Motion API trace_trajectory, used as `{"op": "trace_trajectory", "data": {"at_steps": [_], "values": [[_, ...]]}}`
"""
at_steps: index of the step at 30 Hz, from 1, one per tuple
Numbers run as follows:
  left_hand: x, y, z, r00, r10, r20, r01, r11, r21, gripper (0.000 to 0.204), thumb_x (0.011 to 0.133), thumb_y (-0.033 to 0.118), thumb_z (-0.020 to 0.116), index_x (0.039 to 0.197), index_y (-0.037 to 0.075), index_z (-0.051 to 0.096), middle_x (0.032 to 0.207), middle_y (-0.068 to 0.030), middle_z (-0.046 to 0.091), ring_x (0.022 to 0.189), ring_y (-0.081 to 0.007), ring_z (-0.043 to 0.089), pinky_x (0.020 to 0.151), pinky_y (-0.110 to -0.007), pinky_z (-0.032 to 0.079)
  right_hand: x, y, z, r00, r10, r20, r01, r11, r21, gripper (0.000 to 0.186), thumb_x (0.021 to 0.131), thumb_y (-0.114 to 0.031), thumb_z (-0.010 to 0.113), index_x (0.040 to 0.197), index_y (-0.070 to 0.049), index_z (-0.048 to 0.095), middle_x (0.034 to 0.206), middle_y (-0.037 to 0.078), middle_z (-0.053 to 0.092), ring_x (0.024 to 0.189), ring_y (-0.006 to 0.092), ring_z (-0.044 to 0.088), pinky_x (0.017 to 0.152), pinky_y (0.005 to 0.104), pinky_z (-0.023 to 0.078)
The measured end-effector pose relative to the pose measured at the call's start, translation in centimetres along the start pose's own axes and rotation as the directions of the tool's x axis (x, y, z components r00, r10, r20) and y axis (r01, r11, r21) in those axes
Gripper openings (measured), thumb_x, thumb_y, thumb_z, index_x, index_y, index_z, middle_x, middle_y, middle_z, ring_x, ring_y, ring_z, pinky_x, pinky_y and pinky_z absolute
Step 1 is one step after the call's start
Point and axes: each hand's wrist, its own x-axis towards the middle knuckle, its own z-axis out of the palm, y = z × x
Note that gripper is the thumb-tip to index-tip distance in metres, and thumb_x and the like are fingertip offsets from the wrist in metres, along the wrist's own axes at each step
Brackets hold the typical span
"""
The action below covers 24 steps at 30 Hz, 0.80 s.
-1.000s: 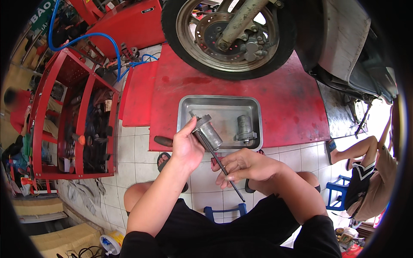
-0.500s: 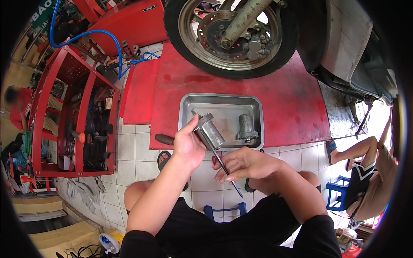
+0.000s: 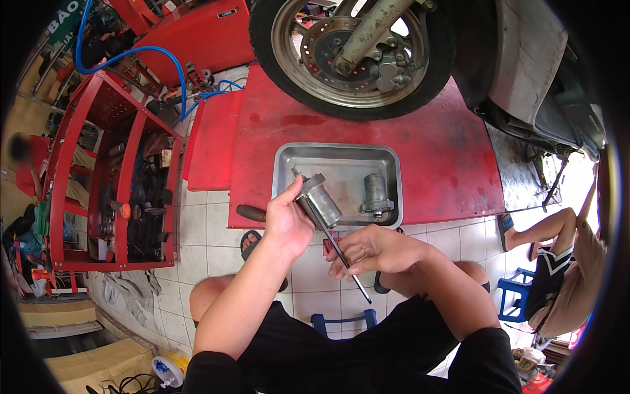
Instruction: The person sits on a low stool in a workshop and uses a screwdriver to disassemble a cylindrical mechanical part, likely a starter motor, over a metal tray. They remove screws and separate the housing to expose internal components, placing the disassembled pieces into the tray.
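Note:
My left hand (image 3: 289,223) is closed around a cylindrical metal starter motor (image 3: 320,202), tilted with its thin shaft toward the upper left. My right hand (image 3: 387,249), fingers curled, pinches a long thin metal rod (image 3: 359,286) like a screwdriver's shaft. The rod slants from the motor's lower edge down to the right; its upper end is hidden behind the motor and my left hand. A second starter motor (image 3: 376,193) stands in the metal tray (image 3: 335,147), at the right. Beside my left hand shows a dark tool handle (image 3: 251,212), the rest of it covered.
The tray rests on a red platform (image 3: 446,164), under a motorbike's front wheel (image 3: 354,105). A red tool cart (image 3: 98,171) stands left, near a blue hose (image 3: 177,62). Blue stools (image 3: 515,295) are on the tiled floor. Another person (image 3: 567,269) sits at right.

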Motion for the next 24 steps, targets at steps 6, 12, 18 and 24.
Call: {"op": "trace_trajectory", "data": {"at_steps": [6,12,18,24], "values": [[-0.2,0.0,0.1,1.000,-0.002,0.003,0.002,1.000,-0.012,0.039,0.101,0.034,0.051,0.120,0.000,0.057,0.111,-0.0167,0.065,0.104,-0.0317,0.061,0.097,-0.048,0.048,-0.2,-1.9,-0.5,0.991,0.132,0.014,-0.124,0.959,-0.254,0.047,0.081,-0.007,0.080,0.119,0.011,0.060,0.085,0.015,0.072,0.087,0.0165,0.070,0.081,0.0322,0.056],[-0.4,0.3,0.1,0.998,-0.028,0.053,0.029,0.999,-0.027,0.034,0.101,0.033,0.054,0.120,0.004,0.055,0.109,-0.0119,0.063,0.104,-0.0254,0.060,0.095,-0.043,0.048,-0.1,-0.4,-0.6,0.996,0.046,0.070,-0.040,0.996,-0.086,0.049,0.079,-0.007,0.082,0.119,0.012,0.060,0.082,0.012,0.071,0.081,0.0141,0.068,0.074,0.0284,0.053],[-0.6,0.5,0.4,0.999,-0.024,0.036,0.025,0.999,-0.030,0.036,0.101,0.033,0.054,0.119,0.002,0.056,0.109,-0.0139,0.064,0.103,-0.0276,0.061,0.096,-0.044,0.048,-0.1,-1.1,-0.9,0.991,0.103,0.085,-0.088,0.983,-0.159,0.042,0.080,-0.005,0.081,0.114,0.011,0.063,0.088,0.012,0.072,0.083,0.0146,0.068,0.078,0.0278,0.053],[-0.4,0.6,0.0,0.999,-0.024,0.024,0.025,0.999,-0.035,0.034,0.100,0.032,0.055,0.117,0.003,0.056,0.107,-0.0119,0.064,0.102,-0.0248,0.061,0.095,-0.042,0.048,0.0,-0.5,-0.8,0.994,0.073,0.076,-0.061,0.985,-0.160,0.042,0.080,-0.005,0.081,0.114,0.011,0.063,0.087,0.012,0.072,0.082,0.0147,0.069,0.078,0.0289,0.055]]}}
